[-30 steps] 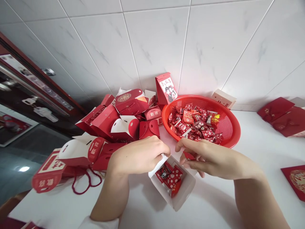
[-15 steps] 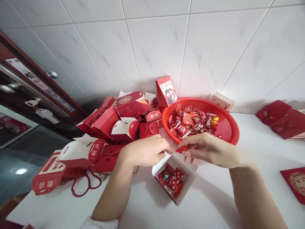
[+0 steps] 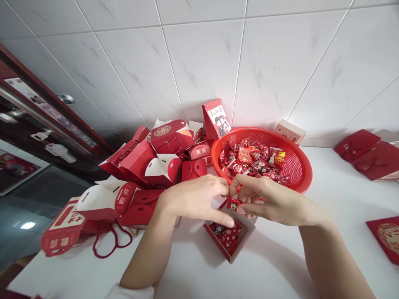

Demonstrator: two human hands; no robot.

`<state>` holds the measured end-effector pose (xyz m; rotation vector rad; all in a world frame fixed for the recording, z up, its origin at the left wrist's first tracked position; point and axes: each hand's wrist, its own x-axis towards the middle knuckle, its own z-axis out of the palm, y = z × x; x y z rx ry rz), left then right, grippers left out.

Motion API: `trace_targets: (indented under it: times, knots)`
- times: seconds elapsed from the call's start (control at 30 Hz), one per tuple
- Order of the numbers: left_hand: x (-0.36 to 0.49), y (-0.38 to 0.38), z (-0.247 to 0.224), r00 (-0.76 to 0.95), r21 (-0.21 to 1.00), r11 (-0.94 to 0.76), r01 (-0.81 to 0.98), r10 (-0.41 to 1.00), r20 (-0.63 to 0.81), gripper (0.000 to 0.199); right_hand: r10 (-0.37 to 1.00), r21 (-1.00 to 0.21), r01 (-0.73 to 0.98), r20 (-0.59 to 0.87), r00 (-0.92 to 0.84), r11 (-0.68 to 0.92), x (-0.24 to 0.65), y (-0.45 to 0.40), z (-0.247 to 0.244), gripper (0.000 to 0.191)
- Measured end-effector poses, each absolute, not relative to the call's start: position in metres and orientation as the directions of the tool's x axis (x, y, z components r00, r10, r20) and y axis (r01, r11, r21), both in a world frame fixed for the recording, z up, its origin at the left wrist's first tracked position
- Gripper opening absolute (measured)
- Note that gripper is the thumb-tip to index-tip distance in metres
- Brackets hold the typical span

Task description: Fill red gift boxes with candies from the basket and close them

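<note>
"Red card, pale lining: one small box (image 3: 218, 246), open, on the white table (image 3: 187, 270), beneath both hands. Contents?"

"Several wrapped sweets (image 3: 230, 236), a spotted one among them; exact count not possible, the left thumb and shadow hiding part"

"Left hand (image 3: 198, 197)?"

"Over the box, thumb stretched down above the sweets and well apart from the fingers; whether those curled fingers grip anything, cannot tell"

"Right hand (image 3: 268, 197)?"

"Narrow pinch, thumb against fingers, on one small red packet (image 3: 232, 204), held above the far part of the box and not yet laid among the others"

"Loose stock?"

"One red mesh basket (image 3: 307, 168), just beyond the hands; a broad heap of loose sweets (image 3: 245, 155), mixed wrappers, bare mesh at its right side"

"Cartons at left?"

"A pile, mixed condition: one upper carton (image 3: 174, 141) looks folded shut, one pale-lined carton (image 3: 160, 167) has its flaps up; insides mostly out of sight"

"Progress, in your judgement?"

"Partway. This box part-filled and unclosed, one packet in the fingers, much of the basket's stock outstanding; how many piled cartons are filled, cannot say"
</note>
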<state>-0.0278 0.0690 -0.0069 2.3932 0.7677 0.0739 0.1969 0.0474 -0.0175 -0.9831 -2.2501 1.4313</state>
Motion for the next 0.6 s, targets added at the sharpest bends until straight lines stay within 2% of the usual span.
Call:
trace_targets:
  times: [0.07,0.2,0.33,0.5,0.6]
  knots:
    - [-0.0276,0.0695,-0.0074,0.843,0.607,-0.639,0.473,0.529,-0.101,0.015,0.702,-0.895,0.365,-0.086,-0.707,0.257,0.1973,0.0479,-0.0159,0.015]
    - [-0.0296,0.0706,-0.0073,0.835,0.642,-0.636,0.428,0.55,-0.011,0.018,0.738,-0.903,0.358,-0.072,-0.671,0.237,0.1997,0.0498,-0.0134,0.021]
    - [-0.0328,0.0715,-0.0059,0.817,0.663,-0.636,0.394,0.573,0.064,0.018,0.741,-0.878,0.384,-0.05,-0.669,0.287,0.2028,0.051,-0.013,0.021]
    - [-0.0322,0.0741,-0.0054,0.836,0.722,-0.616,0.315,0.541,0.096,0.015,0.752,-0.861,0.39,-0.012,-0.659,0.328,0.2045,0.0501,-0.0119,0.022]
    - [-0.0315,0.0766,-0.0063,0.843,0.752,-0.59,0.294,0.531,0.087,0.017,0.764,-0.88,0.385,-0.039,-0.645,0.279,0.2049,0.0508,-0.0112,0.024]
